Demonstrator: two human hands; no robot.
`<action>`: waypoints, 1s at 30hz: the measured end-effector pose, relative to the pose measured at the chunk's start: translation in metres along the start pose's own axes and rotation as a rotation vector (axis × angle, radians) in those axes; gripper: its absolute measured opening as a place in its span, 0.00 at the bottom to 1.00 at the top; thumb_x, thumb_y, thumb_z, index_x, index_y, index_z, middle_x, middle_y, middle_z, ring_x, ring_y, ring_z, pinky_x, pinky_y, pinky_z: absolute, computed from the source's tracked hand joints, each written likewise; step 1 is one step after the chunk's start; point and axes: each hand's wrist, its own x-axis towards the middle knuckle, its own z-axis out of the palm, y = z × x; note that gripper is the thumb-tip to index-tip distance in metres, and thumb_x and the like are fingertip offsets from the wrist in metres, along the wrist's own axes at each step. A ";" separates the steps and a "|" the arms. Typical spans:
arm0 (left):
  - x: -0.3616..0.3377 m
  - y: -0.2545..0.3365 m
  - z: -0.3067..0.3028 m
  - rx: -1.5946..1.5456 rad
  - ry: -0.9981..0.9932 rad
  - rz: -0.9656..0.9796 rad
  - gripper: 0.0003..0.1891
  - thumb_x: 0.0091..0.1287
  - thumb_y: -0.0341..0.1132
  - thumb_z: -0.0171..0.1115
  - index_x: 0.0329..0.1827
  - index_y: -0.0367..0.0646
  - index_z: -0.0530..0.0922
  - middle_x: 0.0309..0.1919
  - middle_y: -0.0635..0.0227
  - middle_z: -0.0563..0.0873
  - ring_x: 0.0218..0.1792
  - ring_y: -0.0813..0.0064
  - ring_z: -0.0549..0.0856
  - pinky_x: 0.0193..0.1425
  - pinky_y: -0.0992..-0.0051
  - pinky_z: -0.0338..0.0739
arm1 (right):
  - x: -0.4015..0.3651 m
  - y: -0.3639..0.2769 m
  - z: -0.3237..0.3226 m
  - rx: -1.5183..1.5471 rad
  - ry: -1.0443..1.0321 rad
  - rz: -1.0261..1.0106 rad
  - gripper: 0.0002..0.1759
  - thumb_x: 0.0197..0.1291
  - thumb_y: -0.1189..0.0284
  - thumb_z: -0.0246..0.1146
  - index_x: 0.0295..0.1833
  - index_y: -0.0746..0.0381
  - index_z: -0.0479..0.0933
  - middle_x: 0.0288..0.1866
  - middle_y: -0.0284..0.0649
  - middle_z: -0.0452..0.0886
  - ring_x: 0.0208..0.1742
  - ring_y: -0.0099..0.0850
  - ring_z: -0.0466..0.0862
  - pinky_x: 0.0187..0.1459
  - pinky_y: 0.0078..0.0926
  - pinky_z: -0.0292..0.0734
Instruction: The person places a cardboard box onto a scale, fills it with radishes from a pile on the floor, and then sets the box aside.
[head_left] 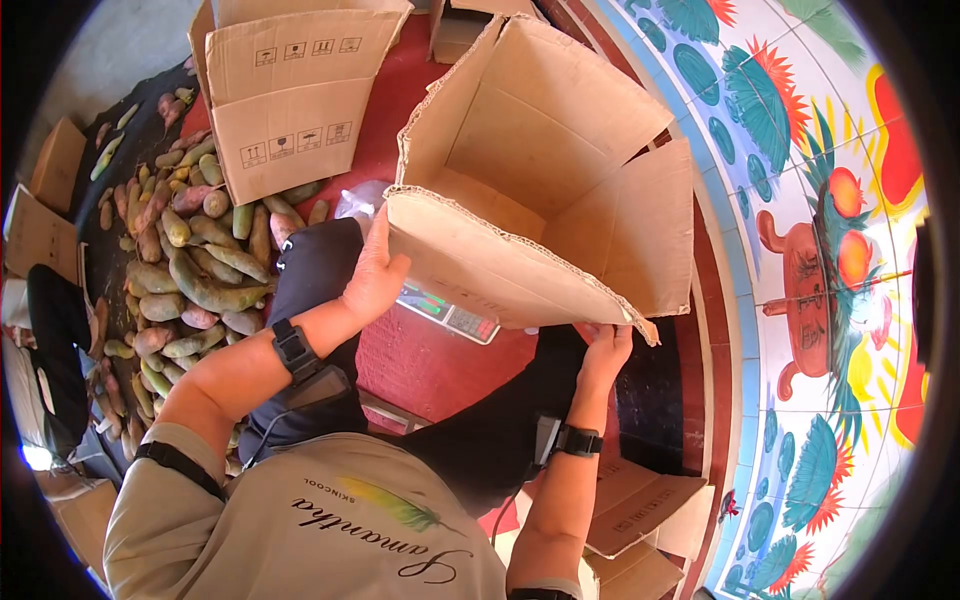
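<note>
An open-topped cardboard box [540,130] is tilted in front of me, its flaps up and bare cardboard showing inside. My left hand [374,278] grips its near left corner, thumb up along the side. At the near right corner, my right hand [606,352] holds the lower edge of the box, fingers partly hidden behind the cardboard. Beneath the box, the keypad and display of a digital scale [452,314] are partly visible. A clear plastic bag [362,199] lies just beyond my left hand.
A pile of long green and pinkish tubers [190,270] covers a dark sheet at left. Another cardboard box [290,100] stands behind it. Folded cardboard [640,505] lies near my right elbow. A painted tile wall [800,250] borders the right side above red flooring [405,362].
</note>
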 end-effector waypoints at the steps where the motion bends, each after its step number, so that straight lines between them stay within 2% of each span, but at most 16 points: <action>1: 0.000 0.001 0.000 -0.023 -0.003 -0.001 0.37 0.51 0.16 0.44 0.69 0.34 0.50 0.64 0.53 0.62 0.67 0.63 0.60 0.70 0.75 0.50 | 0.000 0.002 0.000 0.000 0.000 0.000 0.14 0.63 0.79 0.48 0.53 0.68 0.70 0.46 0.40 0.78 0.45 0.26 0.79 0.45 0.22 0.76; 6: -0.001 -0.005 0.002 -0.035 0.012 0.008 0.37 0.50 0.16 0.43 0.69 0.34 0.50 0.63 0.54 0.63 0.66 0.64 0.60 0.70 0.74 0.50 | 0.002 0.006 0.001 0.074 -0.032 -0.006 0.14 0.65 0.78 0.47 0.53 0.68 0.71 0.46 0.40 0.79 0.41 0.27 0.81 0.41 0.22 0.78; 17: 0.009 0.008 0.002 -0.185 -0.033 -0.085 0.37 0.50 0.15 0.44 0.69 0.37 0.51 0.62 0.56 0.65 0.66 0.66 0.60 0.69 0.75 0.50 | 0.004 0.013 0.000 0.033 -0.038 -0.032 0.13 0.65 0.78 0.47 0.52 0.68 0.72 0.45 0.40 0.79 0.42 0.27 0.81 0.42 0.22 0.78; 22: 0.007 -0.003 0.002 -0.130 0.005 -0.066 0.38 0.51 0.16 0.45 0.69 0.37 0.51 0.61 0.56 0.65 0.65 0.65 0.61 0.69 0.75 0.51 | 0.001 0.006 0.004 0.005 -0.032 -0.043 0.13 0.65 0.78 0.47 0.52 0.69 0.71 0.45 0.40 0.78 0.42 0.27 0.80 0.42 0.22 0.78; 24: 0.005 -0.006 0.004 -0.096 0.019 -0.062 0.37 0.51 0.16 0.45 0.69 0.37 0.51 0.62 0.56 0.64 0.65 0.65 0.61 0.69 0.74 0.51 | 0.001 0.005 0.009 0.056 0.042 -0.076 0.13 0.63 0.80 0.46 0.45 0.75 0.73 0.40 0.45 0.79 0.37 0.29 0.81 0.38 0.23 0.79; 28: 0.004 -0.011 0.001 0.088 0.030 -0.008 0.37 0.52 0.18 0.47 0.70 0.38 0.50 0.64 0.55 0.62 0.66 0.65 0.60 0.70 0.72 0.51 | 0.001 0.006 0.010 0.051 0.048 -0.081 0.13 0.63 0.79 0.46 0.45 0.75 0.73 0.40 0.45 0.79 0.38 0.29 0.81 0.39 0.23 0.78; 30: 0.000 -0.005 -0.001 0.017 0.032 -0.016 0.37 0.54 0.18 0.47 0.70 0.38 0.49 0.65 0.55 0.60 0.67 0.65 0.59 0.70 0.70 0.51 | 0.000 0.004 0.011 0.063 0.057 -0.067 0.13 0.64 0.79 0.46 0.45 0.74 0.73 0.41 0.44 0.79 0.38 0.28 0.81 0.40 0.23 0.77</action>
